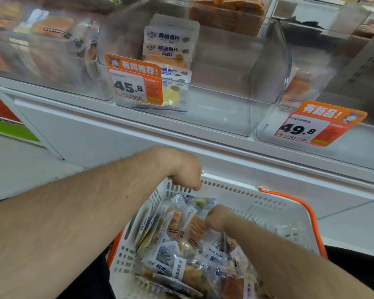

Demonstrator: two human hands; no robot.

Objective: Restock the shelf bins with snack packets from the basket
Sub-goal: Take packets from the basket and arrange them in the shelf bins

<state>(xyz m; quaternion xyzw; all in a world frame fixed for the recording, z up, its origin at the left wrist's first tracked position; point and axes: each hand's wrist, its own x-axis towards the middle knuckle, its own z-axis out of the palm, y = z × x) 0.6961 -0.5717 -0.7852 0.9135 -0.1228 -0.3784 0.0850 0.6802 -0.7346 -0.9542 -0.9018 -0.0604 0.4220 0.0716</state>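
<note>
A white plastic basket with an orange handle sits in front of me, full of several clear snack packets. My left hand hangs bent at the wrist over the basket's far left rim, fingers curled downward; what they hold is hidden. My right hand reaches down into the pile, its fingers curled among orange-toned packets. Above, a clear shelf bin holds a short stack of white fish-slice packets at its left side.
Orange price tags reading 45.8 and 49.8 hang on the bin fronts. Neighbouring clear bins hold orange snack packs. A white shelf ledge runs between the bins and the basket. Pale floor lies to the left.
</note>
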